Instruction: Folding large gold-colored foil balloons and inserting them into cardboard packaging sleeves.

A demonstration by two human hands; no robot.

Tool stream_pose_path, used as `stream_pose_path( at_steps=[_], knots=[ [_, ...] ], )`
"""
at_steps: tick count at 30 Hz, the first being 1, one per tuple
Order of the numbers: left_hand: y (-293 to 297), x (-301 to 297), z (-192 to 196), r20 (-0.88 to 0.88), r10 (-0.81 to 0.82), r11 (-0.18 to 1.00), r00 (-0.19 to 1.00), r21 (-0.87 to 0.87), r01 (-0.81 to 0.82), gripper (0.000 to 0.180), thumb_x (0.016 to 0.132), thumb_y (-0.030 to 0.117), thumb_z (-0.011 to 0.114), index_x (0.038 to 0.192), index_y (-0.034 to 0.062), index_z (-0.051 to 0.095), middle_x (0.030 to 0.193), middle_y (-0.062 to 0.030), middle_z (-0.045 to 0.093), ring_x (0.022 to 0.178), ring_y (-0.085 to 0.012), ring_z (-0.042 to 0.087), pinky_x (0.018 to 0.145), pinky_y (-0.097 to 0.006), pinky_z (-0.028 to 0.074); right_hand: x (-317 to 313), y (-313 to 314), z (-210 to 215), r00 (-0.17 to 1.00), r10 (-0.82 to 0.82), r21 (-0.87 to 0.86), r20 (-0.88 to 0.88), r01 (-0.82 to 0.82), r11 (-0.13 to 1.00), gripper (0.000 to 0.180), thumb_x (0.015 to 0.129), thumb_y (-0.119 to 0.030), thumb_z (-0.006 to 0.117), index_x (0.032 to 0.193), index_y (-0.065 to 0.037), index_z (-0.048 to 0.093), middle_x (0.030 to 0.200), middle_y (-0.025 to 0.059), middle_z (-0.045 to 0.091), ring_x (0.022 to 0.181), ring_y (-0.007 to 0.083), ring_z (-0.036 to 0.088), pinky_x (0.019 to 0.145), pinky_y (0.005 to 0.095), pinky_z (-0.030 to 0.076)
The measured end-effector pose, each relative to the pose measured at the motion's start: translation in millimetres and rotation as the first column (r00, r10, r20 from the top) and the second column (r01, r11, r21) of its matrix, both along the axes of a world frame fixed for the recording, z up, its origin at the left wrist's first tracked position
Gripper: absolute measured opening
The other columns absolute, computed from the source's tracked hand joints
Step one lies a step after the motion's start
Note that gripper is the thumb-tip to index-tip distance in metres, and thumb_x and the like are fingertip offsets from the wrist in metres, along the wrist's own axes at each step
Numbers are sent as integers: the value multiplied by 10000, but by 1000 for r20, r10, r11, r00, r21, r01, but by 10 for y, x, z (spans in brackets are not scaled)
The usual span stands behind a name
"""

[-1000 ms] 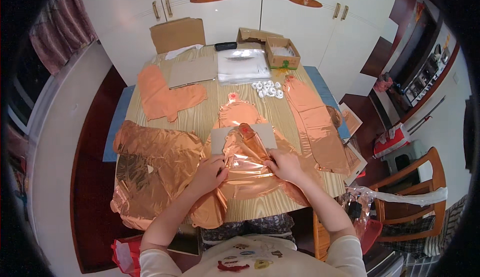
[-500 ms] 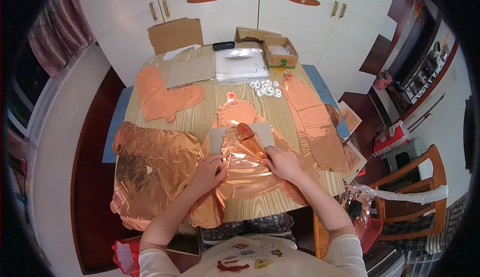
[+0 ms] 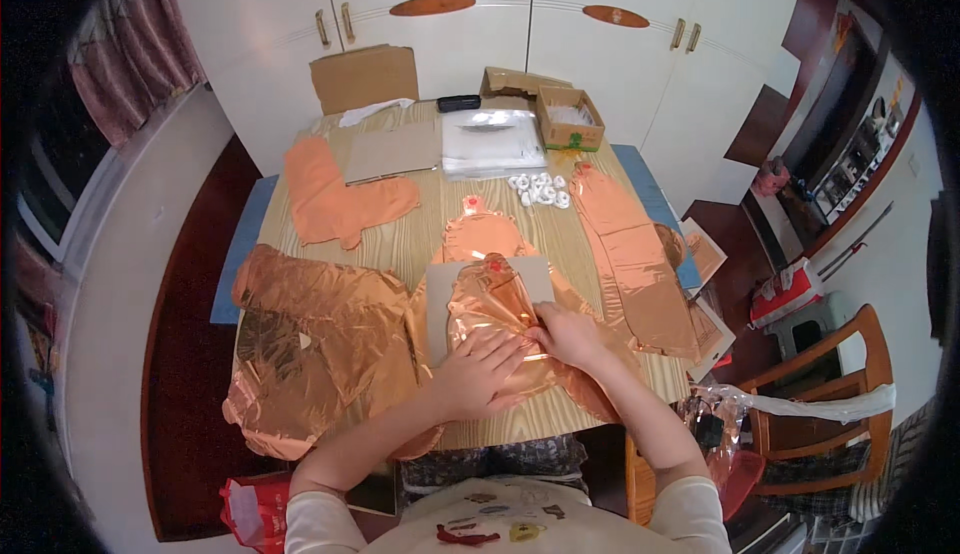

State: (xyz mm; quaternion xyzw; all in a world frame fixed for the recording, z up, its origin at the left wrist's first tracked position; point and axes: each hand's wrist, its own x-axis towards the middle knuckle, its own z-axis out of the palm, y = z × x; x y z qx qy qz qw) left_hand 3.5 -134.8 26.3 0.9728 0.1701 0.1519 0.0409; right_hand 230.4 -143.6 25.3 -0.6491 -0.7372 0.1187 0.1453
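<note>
A flat rose-gold foil balloon point(image 3: 490, 299) lies folded on a grey cardboard sheet point(image 3: 438, 304) in front of me. My left hand point(image 3: 482, 366) rests flat across the near part of the foil, fingers stretched out and together. At the balloon's right edge, my right hand point(image 3: 568, 336) pinches the foil between thumb and bent fingers. Beyond the sheet, another foil balloon point(image 3: 478, 234) shows its tabbed end; its lower part is covered by the sheet.
Large crumpled foil point(image 3: 320, 354) covers the table's left side, with a foil piece point(image 3: 330, 199) behind. Folded foil point(image 3: 640, 284) lies right. Farther back are white ribbon rolls point(image 3: 540, 190), clear plastic bags point(image 3: 492, 144), a grey board point(image 3: 392, 149) and a cardboard box point(image 3: 570, 119). A wooden chair point(image 3: 870, 394) stands right.
My left hand has moved right from the foil's left edge and now lies flat on it. The balloon's right side looks folded further inward. My right hand remains at the right edge.
</note>
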Motion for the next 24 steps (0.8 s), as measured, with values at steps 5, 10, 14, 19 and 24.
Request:
stream_pose_path(
  at_steps=[5, 10, 14, 19, 24],
  knots=[
    [-6, -45, 2, -82, 30, 1000, 996, -1, -30, 789, 881, 636, 492, 1387, 31, 468, 1440, -155, 458, 1386, -313, 351, 1111, -588, 222, 28, 26, 15, 1000, 17, -20, -15, -18, 1000, 357, 865, -370, 651, 1069, -82, 594, 984, 137, 663, 897, 330, 665, 695, 462, 519],
    [-25, -56, -1, -93, 42, 999, 995, 18, -40, 833, 863, 678, 475, 1398, 40, 459, 1458, -143, 441, 1397, -341, 328, 1100, -619, 210, 70, 189, 146, 996, 83, 61, -30, -81, 995, 374, 836, -398, 686, 998, -65, 632, 884, 142, 661, 825, 344, 651, 691, 467, 506],
    [-27, -36, -4, -100, 49, 999, 994, 6, -49, 838, 862, 687, 468, 1402, 46, 459, 1468, -139, 431, 1398, -363, 320, 1091, -639, 203, 167, 349, -107, 970, 85, 169, -226, -46, 984, 415, 819, -284, 725, 1136, -62, 575, 834, 137, 639, 768, 326, 627, 684, 437, 497],
    [-21, -52, -15, -104, 53, 999, 993, 2, -53, 861, 850, 707, 465, 1406, 49, 457, 1474, -140, 424, 1403, -371, 308, 1085, -654, 197, 156, 495, -182, 911, 24, 127, -412, 32, 991, 556, 812, -92, 732, 1296, -55, 460, 775, 109, 612, 700, 237, 619, 637, 362, 490],
    [-21, -52, -12, -108, 53, 999, 993, -8, -54, 877, 841, 719, 464, 1410, 53, 452, 1478, -138, 420, 1405, -376, 303, 1083, -661, 194, 171, 727, -169, 847, -49, -48, -530, 27, 998, 539, 822, -129, 705, 1305, -64, 475, 864, 169, 638, 788, 311, 634, 705, 415, 503]
  ],
)
